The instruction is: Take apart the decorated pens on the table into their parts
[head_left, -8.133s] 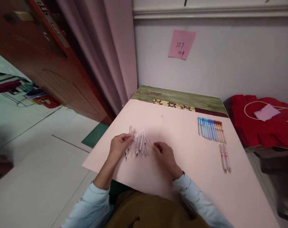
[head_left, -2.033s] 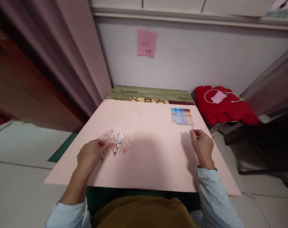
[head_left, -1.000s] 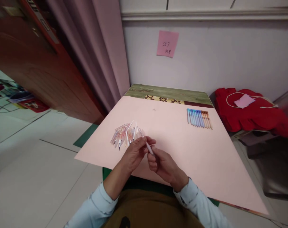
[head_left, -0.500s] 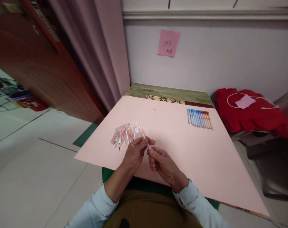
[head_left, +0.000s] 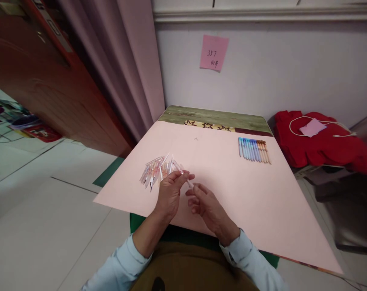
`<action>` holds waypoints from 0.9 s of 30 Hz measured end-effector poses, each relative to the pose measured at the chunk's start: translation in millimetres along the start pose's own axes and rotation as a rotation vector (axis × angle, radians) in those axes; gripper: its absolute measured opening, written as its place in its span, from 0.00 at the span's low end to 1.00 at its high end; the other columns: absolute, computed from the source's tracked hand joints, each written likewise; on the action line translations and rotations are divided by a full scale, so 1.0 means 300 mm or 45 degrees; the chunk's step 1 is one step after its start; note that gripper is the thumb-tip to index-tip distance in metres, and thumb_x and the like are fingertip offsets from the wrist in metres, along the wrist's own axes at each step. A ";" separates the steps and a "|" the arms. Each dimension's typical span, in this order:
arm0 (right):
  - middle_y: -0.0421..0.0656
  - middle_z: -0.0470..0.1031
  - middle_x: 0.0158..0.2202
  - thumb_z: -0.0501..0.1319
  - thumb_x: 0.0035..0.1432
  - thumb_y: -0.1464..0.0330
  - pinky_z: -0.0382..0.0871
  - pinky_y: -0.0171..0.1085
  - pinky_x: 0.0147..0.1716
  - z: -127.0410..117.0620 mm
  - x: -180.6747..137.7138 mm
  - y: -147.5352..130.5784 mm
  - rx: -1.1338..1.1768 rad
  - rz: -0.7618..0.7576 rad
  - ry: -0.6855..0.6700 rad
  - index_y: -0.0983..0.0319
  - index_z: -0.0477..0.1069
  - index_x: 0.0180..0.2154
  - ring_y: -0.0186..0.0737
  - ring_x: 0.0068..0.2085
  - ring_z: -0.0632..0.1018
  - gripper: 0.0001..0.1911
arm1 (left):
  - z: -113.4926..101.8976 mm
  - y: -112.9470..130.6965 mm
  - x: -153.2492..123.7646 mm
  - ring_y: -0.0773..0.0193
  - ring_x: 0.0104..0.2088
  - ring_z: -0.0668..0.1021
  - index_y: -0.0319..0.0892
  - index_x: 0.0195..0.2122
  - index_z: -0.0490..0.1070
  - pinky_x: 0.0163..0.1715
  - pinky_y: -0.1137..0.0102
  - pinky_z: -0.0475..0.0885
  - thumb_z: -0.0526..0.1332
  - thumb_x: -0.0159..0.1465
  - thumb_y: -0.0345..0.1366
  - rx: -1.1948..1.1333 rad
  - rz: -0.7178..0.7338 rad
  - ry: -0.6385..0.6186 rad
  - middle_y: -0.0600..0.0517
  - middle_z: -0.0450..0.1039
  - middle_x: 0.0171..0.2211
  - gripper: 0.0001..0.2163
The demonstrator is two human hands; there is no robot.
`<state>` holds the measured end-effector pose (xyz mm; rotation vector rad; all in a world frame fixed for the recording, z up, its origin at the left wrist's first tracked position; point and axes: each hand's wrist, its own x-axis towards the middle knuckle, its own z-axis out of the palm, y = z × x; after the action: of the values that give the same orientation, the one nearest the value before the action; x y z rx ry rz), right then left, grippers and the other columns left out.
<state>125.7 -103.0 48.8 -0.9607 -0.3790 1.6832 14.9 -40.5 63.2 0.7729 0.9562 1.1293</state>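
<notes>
The left hand point(head_left: 170, 195) pinches a pale pen point(head_left: 190, 183) between thumb and fingertips, above the near-left half of the table point(head_left: 228, 190). The right hand point(head_left: 208, 204) grips the pen's near end between thumb and forefinger, its other fingers spread loosely; half a second ago those fingers curl in closer. Two seconds ago the hands are well apart, the left at the pile and the right near the row of pens; now they meet over the pen, which slants from far left to near right.

Just beyond the left hand lies the pile of pen parts point(head_left: 155, 169), its near-right edge hidden by that hand. At the far right, the row of blue, purple and brown pens point(head_left: 254, 150) lies as it did a second ago. Past the table's right edge is a red cloth point(head_left: 325, 151) bearing a white cable point(head_left: 295, 132) and a pink slip point(head_left: 312, 127).
</notes>
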 end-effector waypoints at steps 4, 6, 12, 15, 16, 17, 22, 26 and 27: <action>0.37 0.68 0.20 0.66 0.52 0.46 0.54 0.29 0.16 -0.001 0.003 0.007 -0.069 0.037 0.002 0.65 0.74 0.31 0.25 0.17 0.63 0.27 | -0.001 0.000 0.000 0.61 0.39 0.79 0.39 0.32 0.77 0.42 0.68 0.70 0.73 0.51 0.39 0.028 -0.001 0.018 0.47 0.80 0.33 0.12; 0.37 0.72 0.27 0.74 0.45 0.55 0.60 0.27 0.20 0.000 0.000 0.006 -0.048 -0.097 0.041 0.63 0.74 0.33 0.26 0.22 0.69 0.21 | 0.000 0.001 0.000 0.62 0.38 0.79 0.39 0.32 0.77 0.43 0.68 0.70 0.74 0.50 0.39 -0.002 0.024 0.035 0.48 0.80 0.32 0.12; 0.39 0.72 0.24 0.66 0.52 0.46 0.56 0.29 0.16 0.003 -0.001 0.011 -0.061 0.014 -0.001 0.65 0.75 0.37 0.27 0.19 0.67 0.27 | 0.001 0.008 -0.004 0.63 0.34 0.79 0.38 0.33 0.76 0.35 0.70 0.71 0.73 0.52 0.40 -0.003 -0.035 0.013 0.48 0.79 0.31 0.13; 0.37 0.70 0.22 0.71 0.48 0.51 0.57 0.29 0.18 0.001 0.003 0.018 -0.101 -0.066 0.038 0.65 0.75 0.32 0.26 0.19 0.66 0.23 | 0.001 0.003 -0.004 0.63 0.33 0.79 0.38 0.33 0.76 0.38 0.68 0.73 0.73 0.51 0.40 -0.035 -0.034 0.061 0.48 0.79 0.30 0.13; 0.38 0.72 0.23 0.74 0.45 0.54 0.60 0.29 0.20 0.000 0.004 0.019 -0.111 -0.100 0.072 0.65 0.74 0.32 0.27 0.21 0.68 0.22 | 0.001 0.000 -0.003 0.63 0.33 0.79 0.38 0.33 0.76 0.39 0.67 0.73 0.74 0.50 0.40 -0.050 -0.039 0.086 0.48 0.79 0.30 0.14; 0.38 0.72 0.25 0.76 0.42 0.56 0.63 0.29 0.21 0.000 0.004 0.019 -0.125 -0.126 0.110 0.64 0.74 0.32 0.28 0.22 0.70 0.22 | 0.000 -0.003 -0.001 0.63 0.33 0.80 0.37 0.33 0.75 0.39 0.66 0.74 0.74 0.50 0.40 -0.062 -0.047 0.109 0.48 0.79 0.30 0.14; 0.39 0.74 0.26 0.74 0.43 0.50 0.64 0.30 0.20 -0.008 0.014 0.019 -0.168 -0.046 0.166 0.62 0.72 0.34 0.30 0.22 0.72 0.26 | -0.005 -0.013 0.014 0.63 0.32 0.80 0.37 0.33 0.75 0.39 0.66 0.74 0.74 0.50 0.41 -0.076 -0.044 0.150 0.47 0.79 0.32 0.15; 0.39 0.69 0.19 0.60 0.54 0.40 0.56 0.30 0.15 -0.019 0.031 0.024 -0.113 0.126 0.104 0.66 0.74 0.31 0.28 0.16 0.65 0.32 | -0.006 -0.015 0.025 0.64 0.33 0.80 0.37 0.32 0.75 0.40 0.67 0.74 0.74 0.50 0.40 -0.069 -0.053 0.137 0.48 0.79 0.31 0.15; 0.39 0.69 0.19 0.63 0.53 0.43 0.57 0.29 0.15 -0.021 0.033 0.025 -0.111 0.083 0.101 0.66 0.74 0.30 0.27 0.17 0.65 0.29 | -0.006 -0.014 0.027 0.64 0.33 0.79 0.37 0.32 0.75 0.41 0.67 0.74 0.74 0.50 0.40 -0.075 -0.052 0.134 0.48 0.79 0.31 0.15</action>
<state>124.9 -97.8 35.8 -1.1110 -0.3742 1.6929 16.0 -33.6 56.8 0.6493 1.0177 1.1665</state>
